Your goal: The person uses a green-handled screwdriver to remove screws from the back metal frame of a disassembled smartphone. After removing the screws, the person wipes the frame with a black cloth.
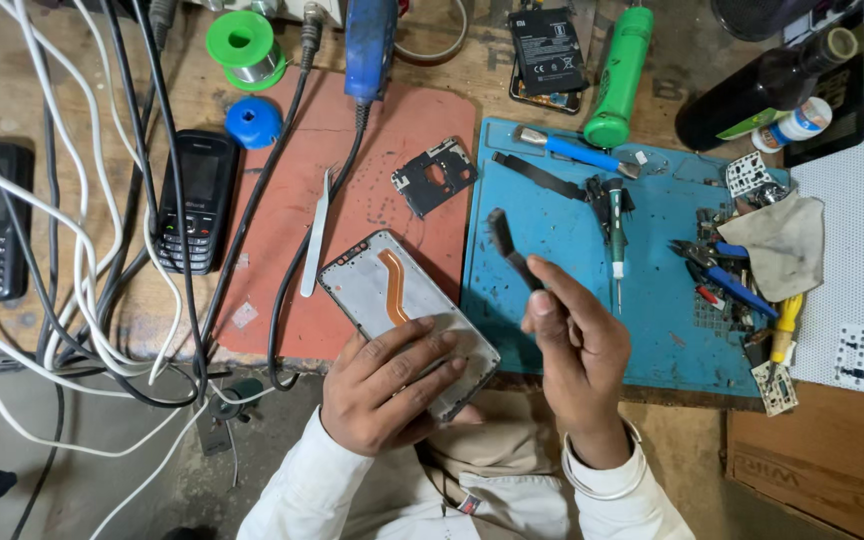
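The left hand (387, 385) lies flat over the near end of an opened smartphone frame (402, 310), grey metal with an orange ribbon cable curving down its middle; its fingers are spread across the frame and press it down rather than closing around it. The frame rests tilted on a worn red rubber mat (352, 190) at the front edge of the wooden bench (12, 60). The right hand (577, 350) is raised just beside the frame, its grip pinching a slim black brush-like tool (509, 250) between thumb and fingertips, the tool's free end pointing up and away over the blue work mat (572, 290). On the red mat lie metal tweezers (316, 235) and a small black inner phone plate (435, 177). The blue mat carries a blue-handled screwdriver (572, 150), a green-banded precision driver (616, 235), blue-handled pliers (722, 275) and a grey cloth (782, 245). A black keypad phone (195, 200) lies well to the left among white and black cables (82, 250).
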{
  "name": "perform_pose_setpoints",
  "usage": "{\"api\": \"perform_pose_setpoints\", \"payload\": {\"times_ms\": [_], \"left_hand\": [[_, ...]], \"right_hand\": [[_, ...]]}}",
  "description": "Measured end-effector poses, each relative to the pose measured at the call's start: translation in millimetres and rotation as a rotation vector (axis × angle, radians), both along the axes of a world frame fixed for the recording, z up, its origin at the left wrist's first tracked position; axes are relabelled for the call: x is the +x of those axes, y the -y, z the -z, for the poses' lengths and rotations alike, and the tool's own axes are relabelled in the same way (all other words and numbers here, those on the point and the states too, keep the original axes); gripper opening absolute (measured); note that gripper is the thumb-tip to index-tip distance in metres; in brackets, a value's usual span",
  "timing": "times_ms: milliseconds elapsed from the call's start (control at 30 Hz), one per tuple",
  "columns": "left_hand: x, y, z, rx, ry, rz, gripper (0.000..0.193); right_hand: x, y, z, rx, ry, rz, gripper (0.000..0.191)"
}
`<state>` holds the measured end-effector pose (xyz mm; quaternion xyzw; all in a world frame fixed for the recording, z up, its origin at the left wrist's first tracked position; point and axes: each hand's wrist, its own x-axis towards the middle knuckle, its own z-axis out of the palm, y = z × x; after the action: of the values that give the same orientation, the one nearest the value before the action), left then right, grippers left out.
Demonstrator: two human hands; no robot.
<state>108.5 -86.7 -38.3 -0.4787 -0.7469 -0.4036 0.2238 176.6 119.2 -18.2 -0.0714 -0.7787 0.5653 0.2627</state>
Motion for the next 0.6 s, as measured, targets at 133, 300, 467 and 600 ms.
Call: {"api": "perform_pose_setpoints", "payload": {"times_ms": [133, 300, 467, 600], "left_hand": [[5, 3, -5, 0.103, 0.104, -0.012, 0.051], [2, 2, -10, 0.112, 0.132, -0.039, 0.050], [-4, 1, -17, 0.091, 0.121, -0.241, 0.047], [-8, -10, -18, 0.012, 0.104, -0.306, 0.043]], "right_hand": [[4, -5, 17, -0.012, 0.047, 0.078, 0.035], [2, -9, 16, 0.055, 0.068, 0.060, 0.035], [0, -11, 12, 0.029, 0.045, 0.038, 0.036], [1, -16, 9, 0.020, 0.084, 0.048, 0.036]]}}
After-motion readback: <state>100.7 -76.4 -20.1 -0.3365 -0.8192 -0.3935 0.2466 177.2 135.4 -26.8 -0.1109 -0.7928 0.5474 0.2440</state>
